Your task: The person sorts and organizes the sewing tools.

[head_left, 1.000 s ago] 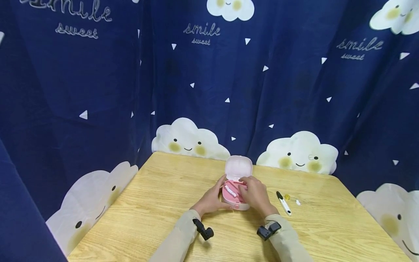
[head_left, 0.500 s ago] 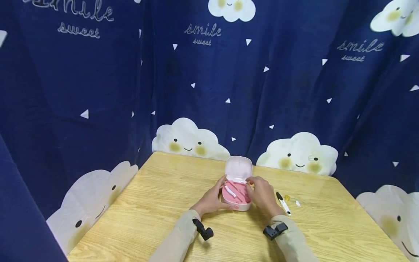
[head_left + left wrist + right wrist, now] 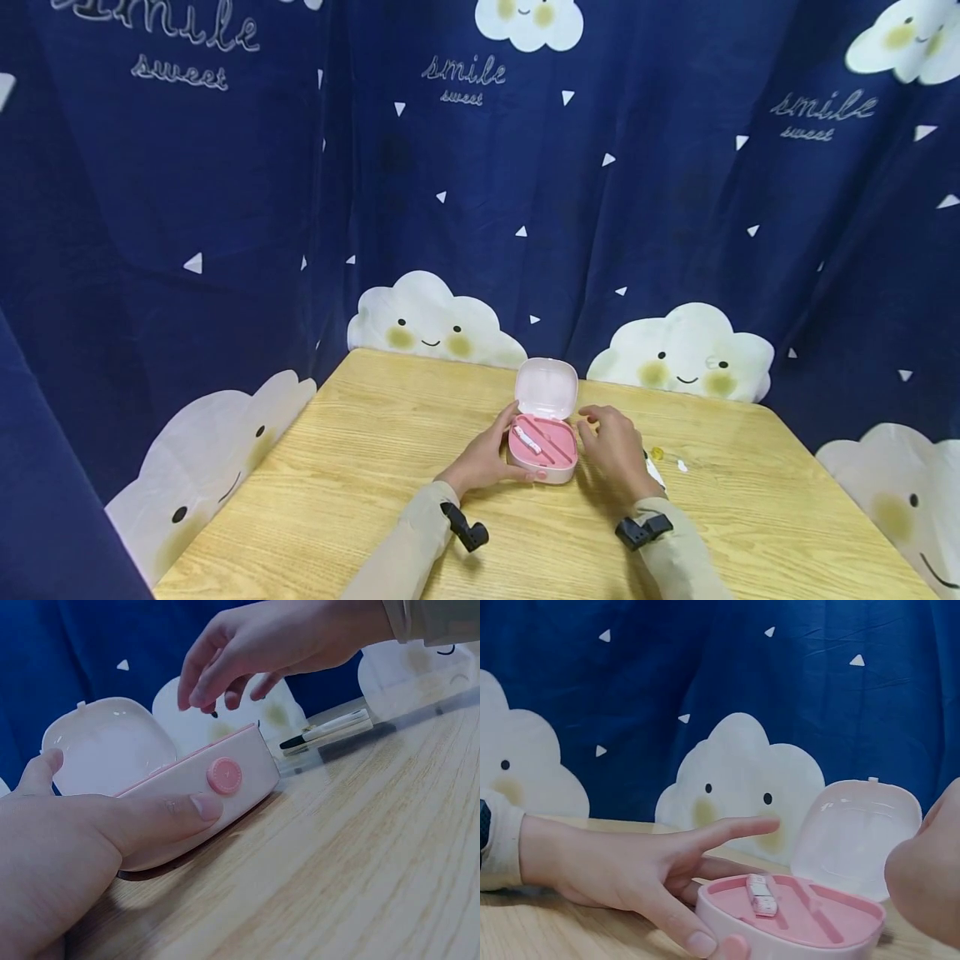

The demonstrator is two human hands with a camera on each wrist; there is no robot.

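Observation:
A small pink box (image 3: 551, 475) stands on the table with its pale lid (image 3: 546, 388) raised at the back. My left hand (image 3: 483, 458) grips its left side, the thumb lying along the front by a round pink button (image 3: 224, 775). Inside, the pink divided tray (image 3: 855, 919) has a small white strip with pinkish print (image 3: 761, 895) in its left part. Just right of the box my right hand (image 3: 613, 447) hovers, fingers loosely bent and hanging down in the left wrist view, with nothing showing between them.
A slim white tool with a black end (image 3: 330, 730) lies right of the box, partly behind my right hand in the head view. Farther right are a small yellow round piece (image 3: 657, 453) and a tiny white piece (image 3: 682, 466). A blue curtain (image 3: 480, 208) hangs behind the wooden table (image 3: 397, 400).
My right hand has drawn off the tray to the right, uncovering the tray and now overlapping the white tool. The left hand and box have stayed put.

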